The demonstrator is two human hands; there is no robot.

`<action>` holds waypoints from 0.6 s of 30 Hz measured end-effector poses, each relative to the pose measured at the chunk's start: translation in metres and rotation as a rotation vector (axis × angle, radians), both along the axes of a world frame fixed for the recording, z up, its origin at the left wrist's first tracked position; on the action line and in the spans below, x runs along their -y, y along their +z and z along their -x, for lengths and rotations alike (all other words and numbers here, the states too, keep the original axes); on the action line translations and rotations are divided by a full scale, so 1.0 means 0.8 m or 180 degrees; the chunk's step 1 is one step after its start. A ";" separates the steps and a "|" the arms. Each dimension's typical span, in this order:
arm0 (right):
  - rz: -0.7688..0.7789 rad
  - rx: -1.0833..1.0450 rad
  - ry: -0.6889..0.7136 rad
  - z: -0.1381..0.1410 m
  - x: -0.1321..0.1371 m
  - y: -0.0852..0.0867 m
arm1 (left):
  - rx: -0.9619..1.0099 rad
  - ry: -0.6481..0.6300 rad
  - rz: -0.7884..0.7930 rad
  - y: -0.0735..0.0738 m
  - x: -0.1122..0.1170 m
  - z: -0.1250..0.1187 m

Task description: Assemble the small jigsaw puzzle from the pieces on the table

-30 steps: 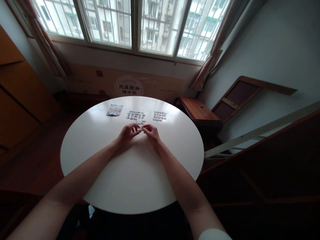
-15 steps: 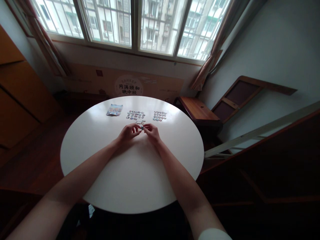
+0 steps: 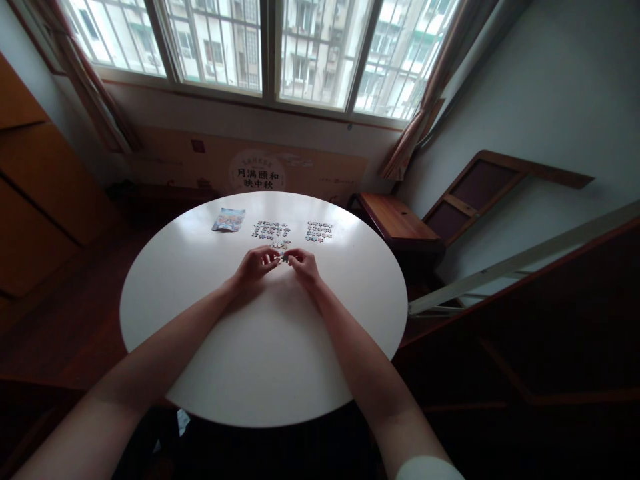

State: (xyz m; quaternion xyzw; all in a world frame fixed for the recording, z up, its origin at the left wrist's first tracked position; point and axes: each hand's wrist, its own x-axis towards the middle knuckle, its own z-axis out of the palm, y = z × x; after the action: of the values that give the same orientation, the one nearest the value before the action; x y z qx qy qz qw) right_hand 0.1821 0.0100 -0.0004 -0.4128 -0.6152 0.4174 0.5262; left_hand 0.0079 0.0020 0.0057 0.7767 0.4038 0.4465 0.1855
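Right hand: thumb and finger look pinched on the dark piece, which sits in the narrow gap between your two hands, just above or on the table, can't tell which. Left hand: fingers curled, thumb tip close to the same piece, something pale at the tips; too small to tell whether you grip it or only steady. Hands near each other, not clasped. Judging the step as turning and checking one small piece, keep that pinch on the edges, not across the face, so the shape and print stay readable. Let the left fingertips take one edge lightly before the right lets go, else the piece likely flips or drops. Wrists low, forearms resting on the near side if you can; small parts want finger movement, not arm movement. Mind the bunch just beyond your fingertips: knuckles are close, a careless push forward would probably scatter it. The left set lies farther out past that bunch, the right set beyond your right hand, both in rough rows, so lift over rather than slide through. Packet is beyond your left hand, well clear of the fingers. Window light comes from ahead of both hands; tilt the face toward it for a better look
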 end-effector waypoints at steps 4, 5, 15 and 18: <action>-0.0045 -0.0053 0.0067 0.000 0.000 0.000 | -0.0089 -0.0152 -0.0031 -0.001 0.001 0.000; -0.0054 -0.0054 0.0080 0.000 -0.001 -0.001 | -0.0098 -0.0162 -0.0052 -0.001 0.001 0.000; -0.0040 -0.0024 0.0094 0.000 -0.005 -0.006 | -0.0093 -0.0183 -0.0151 -0.005 -0.003 0.000; -0.0037 -0.0075 0.0101 0.000 -0.005 -0.008 | -0.0098 -0.0165 -0.0141 -0.005 -0.004 0.000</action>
State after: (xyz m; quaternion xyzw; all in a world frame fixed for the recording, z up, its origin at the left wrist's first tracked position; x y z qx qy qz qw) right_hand 0.1822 0.0140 -0.0065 -0.3950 -0.6178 0.4270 0.5291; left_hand 0.0078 0.0051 0.0021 0.7975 0.3763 0.4384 0.1736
